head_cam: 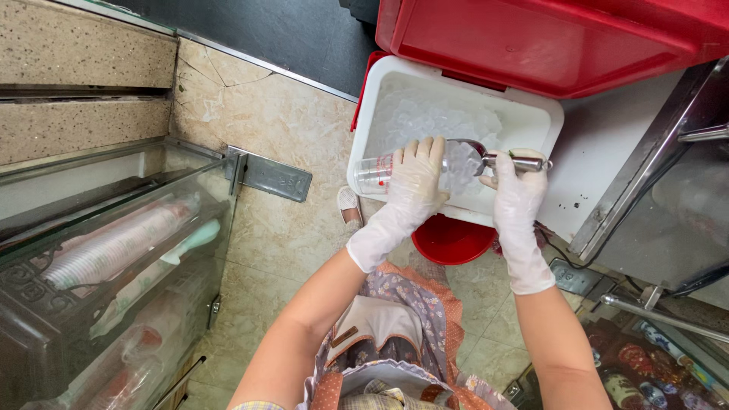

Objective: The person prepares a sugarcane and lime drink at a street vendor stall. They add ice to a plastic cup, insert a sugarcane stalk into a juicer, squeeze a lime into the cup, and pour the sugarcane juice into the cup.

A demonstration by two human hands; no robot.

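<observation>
my left hand (414, 182), in a white glove, is wrapped around a clear plastic cup (377, 174) lying on its side, its mouth turned toward my right hand. my right hand (516, 193), gloved too, is closed on the handle of a metal ice scoop (486, 159), whose bowl meets the cup's mouth just beside my left fingers. both hands hang over an open white cooler (531, 121) filled with ice cubes (425, 118), and its red lid (554, 42) stands raised beyond my hands. below my hands a red bucket (453, 239) sits on the tiled floor (281, 228). far off my left arm, a glass case (114, 258) holds stacked cups lying on their sides.
</observation>
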